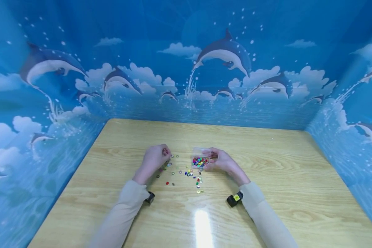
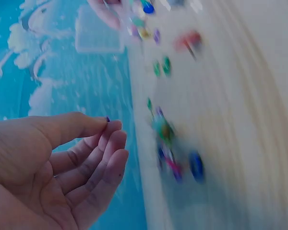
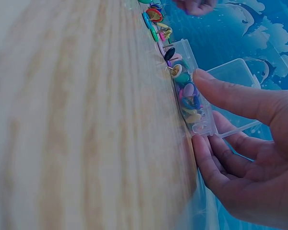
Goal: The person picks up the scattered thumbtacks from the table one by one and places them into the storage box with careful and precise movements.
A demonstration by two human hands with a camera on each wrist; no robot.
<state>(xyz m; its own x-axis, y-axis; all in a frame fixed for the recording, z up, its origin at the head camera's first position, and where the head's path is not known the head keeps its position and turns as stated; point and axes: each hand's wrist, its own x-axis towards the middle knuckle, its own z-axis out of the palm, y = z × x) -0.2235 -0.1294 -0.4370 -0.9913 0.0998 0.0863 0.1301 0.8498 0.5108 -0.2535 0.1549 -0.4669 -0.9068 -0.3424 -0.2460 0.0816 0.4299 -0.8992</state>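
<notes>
A small clear plastic box (image 3: 209,123) stands on the table with its hinged lid (image 3: 233,76) raised, partly filled with colourful thumbtacks (image 1: 200,162). My right hand (image 1: 222,161) holds the box at its right side, thumb on one wall and fingers against the other. To the left of it, my left hand (image 1: 154,159) is raised just over the scattered thumbtacks (image 1: 190,173). Between its thumb and index fingertip it pinches a tiny purple thumbtack (image 2: 107,119), mostly hidden by the fingers. The other fingers are loosely bent.
Loose thumbtacks lie between the hands and in front of the box, among them a red thumbtack (image 1: 167,183) nearer the front. The wooden table (image 1: 282,179) meets a blue dolphin-print curtain (image 1: 161,103) at the back and sides.
</notes>
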